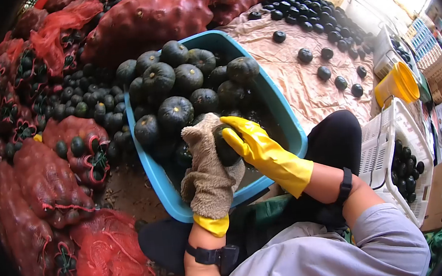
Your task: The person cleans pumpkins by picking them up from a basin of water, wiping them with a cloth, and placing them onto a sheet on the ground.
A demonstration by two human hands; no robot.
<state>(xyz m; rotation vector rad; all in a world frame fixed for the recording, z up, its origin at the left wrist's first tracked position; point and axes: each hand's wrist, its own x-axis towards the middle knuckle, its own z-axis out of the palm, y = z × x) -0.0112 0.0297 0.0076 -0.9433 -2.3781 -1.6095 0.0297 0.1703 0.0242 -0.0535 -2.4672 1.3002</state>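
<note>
A blue plastic tub (pixel 285 116) in front of me holds several dark green squashes (pixel 176 113) in water. My left hand (pixel 208 166), in a fuzzy brown mitt worn over a yellow rubber glove, is pressed against one dark squash (pixel 226 149) at the tub's near edge. My right hand (pixel 247 138), in a yellow rubber glove, grips the same squash from the right side. Both hands are closed around it.
Red mesh sacks (pixel 45 192) full of squashes pile up on the left and at the back. Loose squashes (pixel 324 48) lie on a tan tarp to the right. A white slatted crate (pixel 393 153) with squashes and a yellow bucket (pixel 399 84) stand at right.
</note>
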